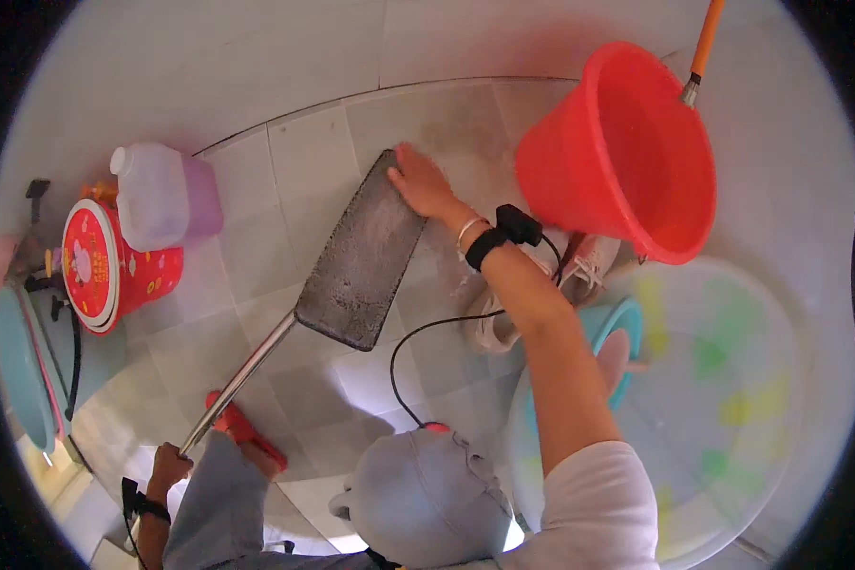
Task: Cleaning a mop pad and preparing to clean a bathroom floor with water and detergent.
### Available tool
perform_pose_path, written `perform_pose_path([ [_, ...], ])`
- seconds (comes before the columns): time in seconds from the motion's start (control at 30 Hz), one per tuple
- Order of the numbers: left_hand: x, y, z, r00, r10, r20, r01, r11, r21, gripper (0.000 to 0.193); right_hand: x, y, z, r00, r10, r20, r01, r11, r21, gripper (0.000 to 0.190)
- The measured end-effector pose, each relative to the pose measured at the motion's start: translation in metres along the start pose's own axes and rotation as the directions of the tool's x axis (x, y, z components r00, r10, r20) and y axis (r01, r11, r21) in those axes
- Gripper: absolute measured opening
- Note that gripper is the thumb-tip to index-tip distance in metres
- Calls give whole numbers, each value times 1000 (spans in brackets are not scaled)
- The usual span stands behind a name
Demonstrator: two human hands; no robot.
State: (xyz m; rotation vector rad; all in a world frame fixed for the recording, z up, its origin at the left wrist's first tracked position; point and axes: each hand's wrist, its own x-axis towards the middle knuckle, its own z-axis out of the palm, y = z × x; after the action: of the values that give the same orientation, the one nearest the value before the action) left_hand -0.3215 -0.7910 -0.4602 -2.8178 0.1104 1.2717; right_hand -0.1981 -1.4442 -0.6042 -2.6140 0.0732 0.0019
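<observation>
A flat mop head with a dark grey pad (363,249) is held tilted above the tiled floor, its pad side towards the camera. My right hand (422,182) rests on the pad's upper end, the fingertips at its corner. At the lower left, my left hand (169,467) is closed around the shiny metal mop pole (242,381), which runs up to the pad's lower end. Both wrists wear black straps with small devices, and a black cable hangs from the right one.
A red plastic bucket (556,157) stands at the upper right, with an orange-handled pole (705,39) at its rim. Below it are worn sneakers (495,324) and a large translucent basin (776,427). A jug of purple liquid (153,196) and a red lidded tub (149,278) stand at left.
</observation>
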Motion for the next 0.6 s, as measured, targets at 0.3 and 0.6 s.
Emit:
perform_pose_path([
  [0.3,-6,2,-2,994,-10,-111,14,999,40,20,-50,-118,-27,854,-222,470,263,964,-24,46],
  [0.6,-17,12,-11,991,-91,-95,91,996,-7,22,-64,-116,7,867,-496,-51,498,861,101,33],
])
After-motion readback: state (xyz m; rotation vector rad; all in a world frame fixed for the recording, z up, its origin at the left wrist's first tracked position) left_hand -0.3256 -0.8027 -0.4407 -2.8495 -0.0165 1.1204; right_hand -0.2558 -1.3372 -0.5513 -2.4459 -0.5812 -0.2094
